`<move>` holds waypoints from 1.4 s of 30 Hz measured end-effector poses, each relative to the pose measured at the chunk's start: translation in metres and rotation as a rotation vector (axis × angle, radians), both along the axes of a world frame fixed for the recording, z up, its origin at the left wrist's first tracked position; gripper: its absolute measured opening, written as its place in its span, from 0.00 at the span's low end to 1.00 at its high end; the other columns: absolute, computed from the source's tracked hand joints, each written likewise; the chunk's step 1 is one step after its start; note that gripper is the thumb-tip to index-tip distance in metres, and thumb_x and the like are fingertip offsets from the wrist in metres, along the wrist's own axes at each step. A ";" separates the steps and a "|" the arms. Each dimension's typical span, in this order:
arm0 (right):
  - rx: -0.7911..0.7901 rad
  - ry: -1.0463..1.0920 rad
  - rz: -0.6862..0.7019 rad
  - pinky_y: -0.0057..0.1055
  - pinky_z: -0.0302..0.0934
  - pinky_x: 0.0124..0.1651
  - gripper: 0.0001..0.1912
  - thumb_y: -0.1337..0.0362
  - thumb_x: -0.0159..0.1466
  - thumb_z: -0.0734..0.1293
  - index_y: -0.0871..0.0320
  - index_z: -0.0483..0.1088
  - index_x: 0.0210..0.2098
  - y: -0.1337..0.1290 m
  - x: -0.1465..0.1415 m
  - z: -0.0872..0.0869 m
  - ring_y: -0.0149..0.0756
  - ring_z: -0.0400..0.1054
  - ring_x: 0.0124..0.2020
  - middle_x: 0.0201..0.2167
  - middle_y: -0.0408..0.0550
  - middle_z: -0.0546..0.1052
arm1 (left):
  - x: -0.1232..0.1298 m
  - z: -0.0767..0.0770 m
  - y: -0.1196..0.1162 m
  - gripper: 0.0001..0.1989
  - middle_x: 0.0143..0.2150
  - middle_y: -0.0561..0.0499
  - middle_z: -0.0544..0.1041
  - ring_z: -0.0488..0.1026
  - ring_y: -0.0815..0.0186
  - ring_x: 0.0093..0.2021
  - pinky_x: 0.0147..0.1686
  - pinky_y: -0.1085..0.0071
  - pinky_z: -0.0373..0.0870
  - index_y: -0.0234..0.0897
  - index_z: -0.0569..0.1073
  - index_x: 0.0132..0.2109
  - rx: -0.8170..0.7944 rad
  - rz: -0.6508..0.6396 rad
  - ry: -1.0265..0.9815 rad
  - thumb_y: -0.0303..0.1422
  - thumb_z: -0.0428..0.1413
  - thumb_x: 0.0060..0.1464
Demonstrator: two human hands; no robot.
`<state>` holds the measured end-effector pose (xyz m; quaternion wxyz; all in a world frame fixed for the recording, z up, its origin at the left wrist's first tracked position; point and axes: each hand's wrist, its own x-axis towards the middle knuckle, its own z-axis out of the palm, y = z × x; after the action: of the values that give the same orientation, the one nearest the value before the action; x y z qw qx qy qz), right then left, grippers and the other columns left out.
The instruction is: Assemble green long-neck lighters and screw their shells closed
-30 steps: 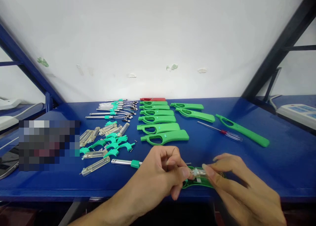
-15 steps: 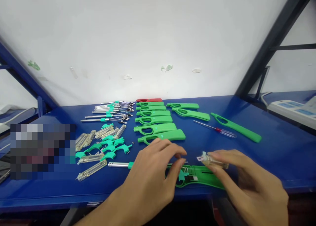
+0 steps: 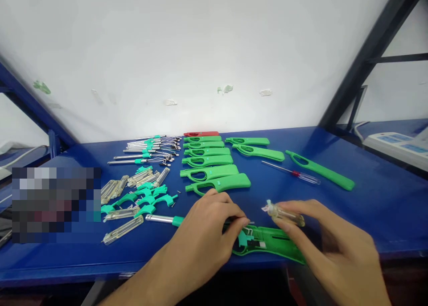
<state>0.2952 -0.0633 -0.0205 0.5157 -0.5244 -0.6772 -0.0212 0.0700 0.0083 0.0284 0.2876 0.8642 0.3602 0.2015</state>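
Note:
My right hand [image 3: 337,248] pinches a clear lighter fuel tank [image 3: 290,215] between thumb and fingers, its pale valve end pointing left. The tank is held above an opened green lighter shell half [image 3: 281,241] near the table's front edge. Inside the shell lie a teal trigger [image 3: 245,239], white wire and a dark part with a pale tip. Over the shell's left end, my left hand [image 3: 210,234] has thumb and forefinger pressed together. A thin pale piece shows by those fingertips, but what they hold is unclear. From under this hand a metal lighter tube [image 3: 160,218] sticks out leftward.
Green lighter shells [image 3: 214,172] and a red one [image 3: 200,133] lie in a column. Left are wired metal tubes [image 3: 133,157], clear tanks [image 3: 123,229] and teal triggers [image 3: 145,209]. A screwdriver [image 3: 296,174] and another green shell [image 3: 324,172] lie right.
My left thumb and forefinger have closed together near the shell's left end. My right hand has shifted slightly left and up with the fuel tank. The view has moved a little.

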 end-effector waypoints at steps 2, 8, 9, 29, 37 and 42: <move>-0.006 -0.007 0.011 0.28 0.75 0.43 0.03 0.61 0.74 0.74 0.48 0.81 0.47 0.000 -0.001 0.000 0.34 0.81 0.35 0.39 0.38 0.87 | 0.000 0.000 0.001 0.10 0.39 0.51 0.82 0.74 0.60 0.41 0.49 0.61 0.63 0.39 0.85 0.41 -0.012 0.012 -0.002 0.28 0.61 0.73; 0.051 0.013 0.191 0.31 0.76 0.39 0.07 0.67 0.72 0.74 0.49 0.79 0.47 -0.006 0.000 0.000 0.36 0.80 0.33 0.35 0.41 0.85 | 0.001 -0.003 0.000 0.07 0.40 0.50 0.82 0.75 0.58 0.43 0.46 0.62 0.63 0.38 0.85 0.42 -0.033 0.055 0.004 0.28 0.62 0.72; 0.068 -0.003 0.230 0.32 0.76 0.39 0.07 0.67 0.72 0.74 0.49 0.79 0.48 -0.006 0.000 0.001 0.36 0.80 0.32 0.33 0.40 0.85 | 0.001 -0.003 0.000 0.07 0.40 0.50 0.82 0.75 0.58 0.43 0.46 0.62 0.63 0.39 0.85 0.42 -0.039 0.056 0.005 0.28 0.62 0.72; 0.105 -0.222 0.147 0.36 0.78 0.53 0.07 0.66 0.74 0.72 0.50 0.78 0.50 0.001 -0.001 0.000 0.36 0.85 0.34 0.38 0.39 0.89 | -0.003 -0.008 0.002 0.13 0.41 0.54 0.78 0.74 0.63 0.44 0.44 0.66 0.64 0.42 0.84 0.43 -0.095 0.034 -0.076 0.27 0.56 0.75; 0.089 -0.187 0.095 0.36 0.80 0.49 0.07 0.65 0.74 0.71 0.50 0.78 0.50 0.001 -0.003 -0.001 0.39 0.86 0.37 0.39 0.41 0.89 | -0.006 -0.010 0.000 0.12 0.41 0.53 0.78 0.73 0.63 0.44 0.44 0.65 0.64 0.41 0.83 0.42 -0.069 0.010 -0.085 0.28 0.56 0.76; 0.081 -0.187 0.108 0.34 0.79 0.50 0.06 0.65 0.75 0.71 0.51 0.78 0.51 0.000 -0.001 -0.001 0.37 0.86 0.37 0.39 0.40 0.89 | -0.002 -0.007 -0.003 0.16 0.40 0.52 0.76 0.73 0.62 0.43 0.43 0.64 0.64 0.40 0.82 0.40 -0.092 0.025 -0.070 0.36 0.55 0.78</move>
<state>0.2947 -0.0629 -0.0211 0.4715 -0.4615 -0.7483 -0.0697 0.0685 0.0057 0.0214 0.3371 0.8380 0.3693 0.2185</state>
